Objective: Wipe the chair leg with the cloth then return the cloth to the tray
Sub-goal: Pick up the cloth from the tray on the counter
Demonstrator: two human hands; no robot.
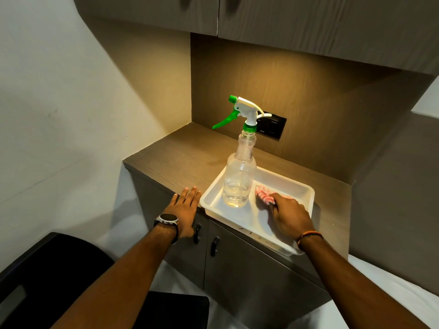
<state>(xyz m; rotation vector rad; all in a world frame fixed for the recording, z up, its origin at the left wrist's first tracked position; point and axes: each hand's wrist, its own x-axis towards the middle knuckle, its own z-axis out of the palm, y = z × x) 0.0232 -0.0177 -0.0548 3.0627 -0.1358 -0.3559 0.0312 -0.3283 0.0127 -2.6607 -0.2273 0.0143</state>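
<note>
The cloth (264, 195) — one, red-and-white, bunched — lies in the right half of the white tray (240, 225), its long axis running from the near right toward the far left, the free end pointing at the bottle (239, 180); the right hand (289, 216) lies on its near end, fingers curled down over the fabric, closed on it, so part of the cloth is hidden under the knuckles; a thread band sits on that wrist

One spray bottle stands upright in the tray's left half, just beside the cloth's free end and seemingly not touching it; it is clear, with a little liquid at the bottom, and its green nozzle and trigger point left; nothing lies between hand and cloth, the bottle being the only near neighbour

The tray rests on the wooden counter (180, 160), its near corner overhanging the front edge; the left hand (186, 206) rests flat and open on the counter's front edge, fingers spread, just left of the tray and holding nothing; one watch (168, 219) is on that wrist

Below the counter are two cabinet doors with two dark handles (206, 238); a black socket plate (270, 126) sits on the back panel behind the bottle; one black chair (47, 269) fills the lower left — only seat and back show, its legs out of view
</note>
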